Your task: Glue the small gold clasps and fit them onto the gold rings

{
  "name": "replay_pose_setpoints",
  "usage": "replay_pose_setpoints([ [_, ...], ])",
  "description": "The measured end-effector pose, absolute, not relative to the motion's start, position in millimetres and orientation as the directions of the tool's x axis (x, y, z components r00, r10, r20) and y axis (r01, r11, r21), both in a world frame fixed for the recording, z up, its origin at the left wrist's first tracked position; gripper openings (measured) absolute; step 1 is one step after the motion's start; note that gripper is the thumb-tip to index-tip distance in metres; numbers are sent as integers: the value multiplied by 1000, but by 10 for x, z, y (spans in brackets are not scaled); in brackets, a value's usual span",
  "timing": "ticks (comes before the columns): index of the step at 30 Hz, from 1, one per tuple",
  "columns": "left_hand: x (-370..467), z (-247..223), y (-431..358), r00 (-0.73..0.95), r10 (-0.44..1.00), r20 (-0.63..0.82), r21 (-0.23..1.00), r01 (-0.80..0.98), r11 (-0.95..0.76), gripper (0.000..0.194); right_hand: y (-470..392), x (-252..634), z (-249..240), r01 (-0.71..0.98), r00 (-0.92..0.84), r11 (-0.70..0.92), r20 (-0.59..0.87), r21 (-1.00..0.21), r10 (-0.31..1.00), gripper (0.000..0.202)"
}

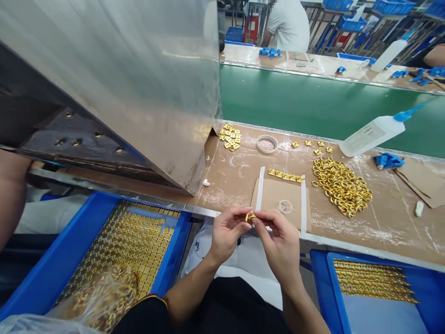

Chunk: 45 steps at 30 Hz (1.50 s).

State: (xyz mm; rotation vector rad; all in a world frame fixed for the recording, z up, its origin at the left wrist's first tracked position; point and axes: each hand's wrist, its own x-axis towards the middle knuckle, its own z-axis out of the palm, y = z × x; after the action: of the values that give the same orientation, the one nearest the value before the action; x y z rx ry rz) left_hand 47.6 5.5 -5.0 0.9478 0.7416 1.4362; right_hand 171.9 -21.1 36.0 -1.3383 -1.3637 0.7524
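Observation:
My left hand [223,235] pinches a small gold metal piece [247,217] between thumb and fingertips, just past the table's front edge. Against it, my right hand [281,243] pinches a gold ring-shaped piece [253,216]; the fingertips partly cover both. Beyond my hands lies a cardboard sheet [274,195] with white tape strips down its sides. A short row of square gold pieces [285,176] runs along its far end, and a thin clear ring [285,206] rests on it. To the right is a large pile of gold rings [342,188].
A slanted metal housing [139,69] blocks the left. Blue trays [78,236] hold gold pieces at both sides below the table. A roll of tape [267,144], loose gold squares [230,137] and a white squeeze bottle [371,135] stand near the green belt [313,99]. Another person [288,23] sits beyond.

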Motion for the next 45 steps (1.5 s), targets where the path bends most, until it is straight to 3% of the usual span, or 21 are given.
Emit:
replay_pose_setpoints([
  [12,454,-71,-38,12,984,180,886,-437,-157,29,-313,1700,452,338,132,225,283,-914,950,16],
  [22,451,-7,-62,-9,973,233,878,-428,-214,26,-355,1697,409,190,166,150,183,-970,969,13],
  [36,367,-35,-37,37,964,265,890,-393,-229,23,-375,1688,431,366,93,299,355,-881,930,12],
  [45,347,-99,33,40,967,250,842,-501,-197,28,-345,1585,417,265,116,287,326,-921,938,11],
])
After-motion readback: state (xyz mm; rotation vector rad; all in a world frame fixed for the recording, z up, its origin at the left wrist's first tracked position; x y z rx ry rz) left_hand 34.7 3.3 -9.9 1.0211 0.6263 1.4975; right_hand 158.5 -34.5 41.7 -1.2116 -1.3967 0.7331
